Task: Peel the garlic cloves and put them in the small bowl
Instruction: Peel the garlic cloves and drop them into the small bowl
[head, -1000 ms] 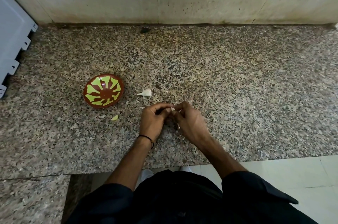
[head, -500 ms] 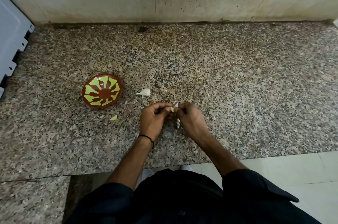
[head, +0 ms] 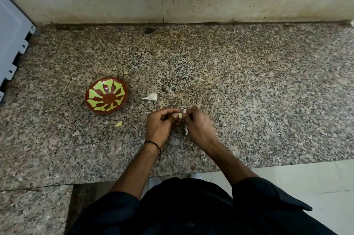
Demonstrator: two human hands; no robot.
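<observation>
Garlic clove [head: 180, 115]: left hand [head: 160, 125] is pinching it steady while right hand [head: 199, 126] is gripping loose skin [head: 184, 111] to strip it.

I find no legible text, label, brand, number or sign anywhere; the small bowl [head: 99, 98] bears only a green painted pattern.
</observation>
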